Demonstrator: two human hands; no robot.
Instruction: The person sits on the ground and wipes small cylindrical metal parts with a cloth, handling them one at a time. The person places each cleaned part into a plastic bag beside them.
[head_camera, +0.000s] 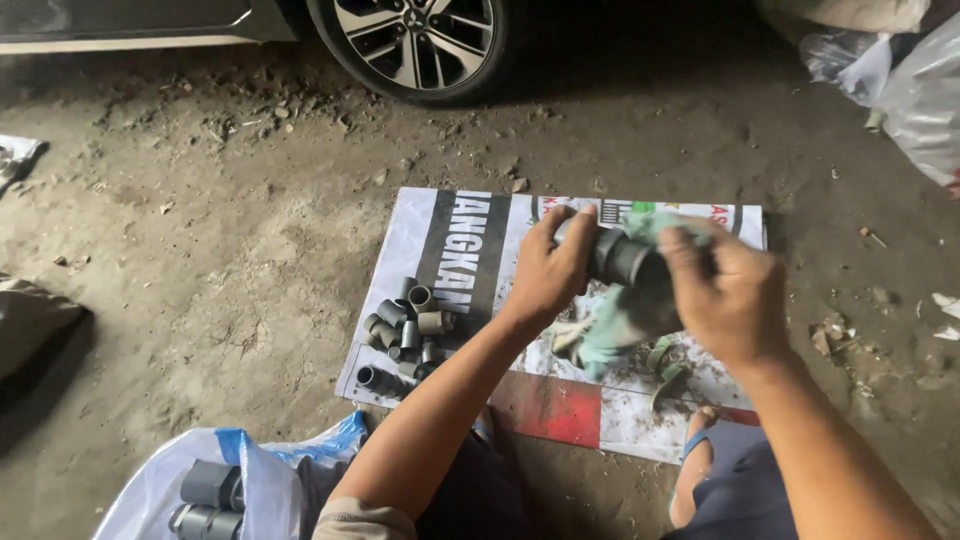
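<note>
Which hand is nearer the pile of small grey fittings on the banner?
Left. The left hand is just right of the pile of small grey fittings; the right hand is farther right.

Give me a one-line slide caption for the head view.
Left hand holds a dark grey plastic pipe fitting while right hand rubs it with a green cloth.

right hand (725, 290) blurred; cloth (615, 325) perhaps covers fitting (620, 258).

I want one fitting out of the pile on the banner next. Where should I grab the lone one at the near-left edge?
Judging by its pose, take the lone fitting across its round outer wall, coming from above. It lies on its side on the banner, open end facing left, slightly apart from the pile, so both flanks look free. Both hands are busy: left hand holds the big fitting, right hand a cloth.
</note>
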